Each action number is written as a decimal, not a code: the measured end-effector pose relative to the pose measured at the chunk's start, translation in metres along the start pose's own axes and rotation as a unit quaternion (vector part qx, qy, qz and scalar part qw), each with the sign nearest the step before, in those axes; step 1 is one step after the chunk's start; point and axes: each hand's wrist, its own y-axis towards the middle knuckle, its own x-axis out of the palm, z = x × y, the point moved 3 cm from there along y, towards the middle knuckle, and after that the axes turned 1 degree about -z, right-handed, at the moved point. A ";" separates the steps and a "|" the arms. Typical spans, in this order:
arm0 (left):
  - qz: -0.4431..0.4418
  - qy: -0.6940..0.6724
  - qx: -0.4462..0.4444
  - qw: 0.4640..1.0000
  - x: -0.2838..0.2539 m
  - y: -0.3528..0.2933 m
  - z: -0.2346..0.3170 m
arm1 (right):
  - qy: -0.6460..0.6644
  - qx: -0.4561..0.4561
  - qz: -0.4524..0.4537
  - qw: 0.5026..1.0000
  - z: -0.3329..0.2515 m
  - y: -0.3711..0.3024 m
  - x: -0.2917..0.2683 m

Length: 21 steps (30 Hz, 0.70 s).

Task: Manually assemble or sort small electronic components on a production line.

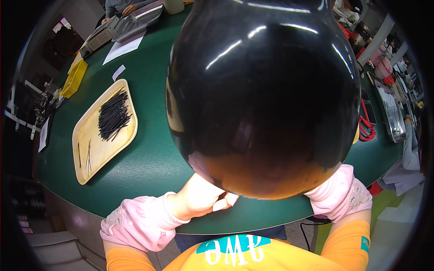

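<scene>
A large glossy black dome (pixel 266 99), like a lamp shade, fills the middle of the view and covers much of the work area. Below its lower left edge, my left hand (pixel 205 196) is closed, its thumb bent inward. Whatever its fingers hold is hidden, though a small dark spot shows beside the thumb. My right hand is behind the dome; only its pink sleeve cover (pixel 339 194) shows. To the left lies a cream tray (pixel 106 156) with a pile of thin black tube-like pieces (pixel 114 115) and a few loose ones near its front end.
The green table (pixel 149 174) curves around me. A yellow bin (pixel 74 79), papers (pixel 124 47) and a metal tray (pixel 138 20) lie at the far left, near another person's hand (pixel 129 9). On the right are a phone with a red strap (pixel 367 128) and a long metal tray (pixel 392 115).
</scene>
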 end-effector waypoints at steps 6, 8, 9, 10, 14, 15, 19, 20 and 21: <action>0.061 0.095 0.004 0.994 -0.005 0.002 -0.006 | 0.008 -0.041 0.027 0.999 -0.003 0.001 0.007; 0.061 0.108 0.004 0.992 -0.002 0.001 0.000 | 0.012 -0.060 0.039 0.997 -0.002 -0.001 0.010; 0.062 0.121 0.003 0.991 0.000 0.001 0.004 | 0.024 -0.061 0.048 0.997 -0.001 -0.002 0.009; 0.062 0.121 0.003 0.991 0.001 0.001 0.006 | 0.050 -0.045 0.063 0.996 0.002 -0.005 0.010; 0.067 0.091 -0.014 0.994 -0.001 -0.001 0.006 | -0.067 -0.087 0.049 0.993 0.004 -0.011 -0.007; 0.058 0.095 -0.001 0.994 -0.001 -0.001 0.006 | -0.066 -0.088 0.049 0.993 0.008 -0.009 -0.005; 0.051 0.109 0.011 0.993 0.002 0.000 0.008 | 0.014 -0.079 0.063 0.995 0.018 -0.001 0.002; 0.063 0.107 0.001 0.992 0.005 0.000 0.011 | 0.065 -0.086 0.055 0.993 0.019 -0.002 0.002; 0.074 0.105 -0.009 0.992 0.007 0.000 0.012 | 0.115 -0.093 0.047 0.988 0.020 -0.003 0.002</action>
